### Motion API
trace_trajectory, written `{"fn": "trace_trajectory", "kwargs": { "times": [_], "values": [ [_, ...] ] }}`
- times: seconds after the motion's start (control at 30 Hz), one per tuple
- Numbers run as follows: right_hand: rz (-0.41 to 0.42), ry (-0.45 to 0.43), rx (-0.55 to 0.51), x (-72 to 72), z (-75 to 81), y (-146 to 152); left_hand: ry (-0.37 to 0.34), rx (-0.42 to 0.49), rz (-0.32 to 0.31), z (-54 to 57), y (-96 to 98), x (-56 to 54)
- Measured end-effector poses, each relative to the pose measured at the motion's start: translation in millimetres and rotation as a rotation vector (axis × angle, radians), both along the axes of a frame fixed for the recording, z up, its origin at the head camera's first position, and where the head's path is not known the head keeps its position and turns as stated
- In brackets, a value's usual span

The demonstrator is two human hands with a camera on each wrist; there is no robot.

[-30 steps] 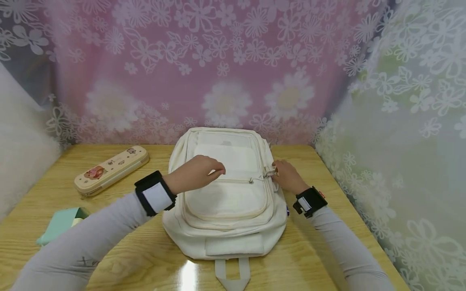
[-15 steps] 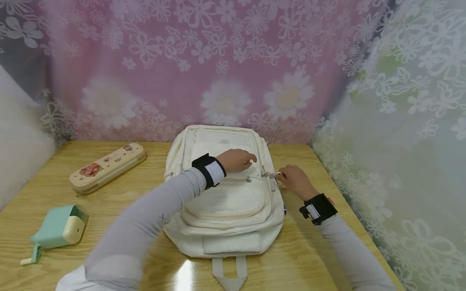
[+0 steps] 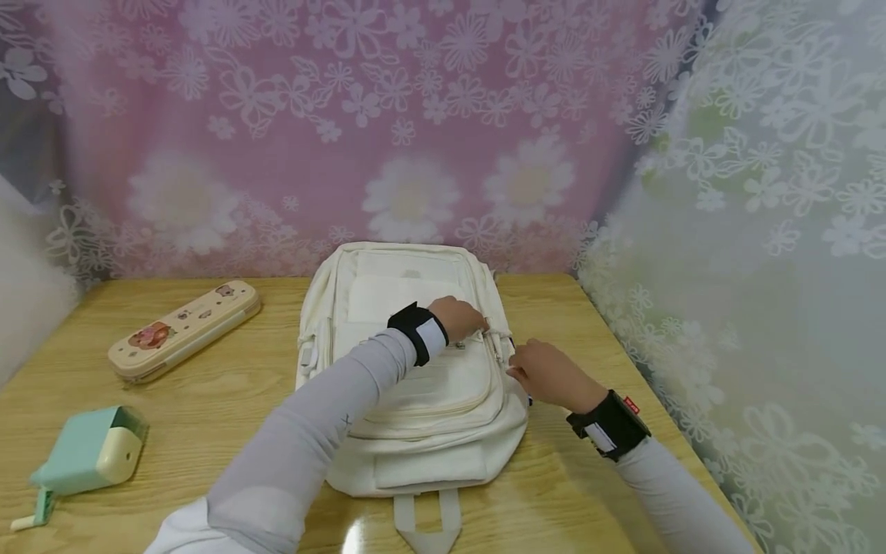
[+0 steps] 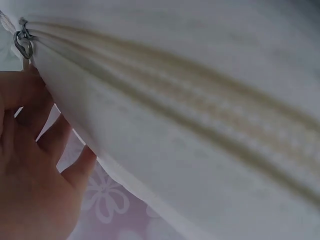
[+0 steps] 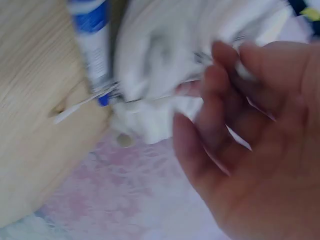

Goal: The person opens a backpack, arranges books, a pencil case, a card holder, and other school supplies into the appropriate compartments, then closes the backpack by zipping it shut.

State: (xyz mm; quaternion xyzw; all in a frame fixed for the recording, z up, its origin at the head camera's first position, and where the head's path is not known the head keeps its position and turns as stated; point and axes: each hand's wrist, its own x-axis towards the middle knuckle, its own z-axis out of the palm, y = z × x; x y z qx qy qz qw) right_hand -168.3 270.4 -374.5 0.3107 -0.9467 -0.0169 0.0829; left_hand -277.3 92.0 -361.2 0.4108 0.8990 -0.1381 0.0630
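A cream backpack lies on the table with its carry loop toward me. My left hand reaches across its front to the right side; in the left wrist view, its curled fingers hold the bag's edge beside a metal zipper pull. Just below and to the right, my right hand is at the bag's side zipper. The right wrist view shows its thumb and index finger pinched together, apparently on a small zipper pull; blur hides the exact grip.
A cream pencil case with a bear print lies at the back left. Nearer stands a mint-green crank pencil sharpener. A blue-and-white tube lies beside the bag. A flowered pink curtain hangs behind the table.
My left hand has moved right across the bag to its right edge. The right hand has shifted down and toward me along the bag's side.
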Motion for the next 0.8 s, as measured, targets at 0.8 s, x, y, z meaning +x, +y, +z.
{"fn": "trace_trajectory", "kwargs": {
  "times": [0.8],
  "values": [
    [0.433, -0.335, -0.005, 75.7, 14.8, -77.9, -0.067, -0.038, -0.032, -12.9, 4.4, -11.2]
  ]
}}
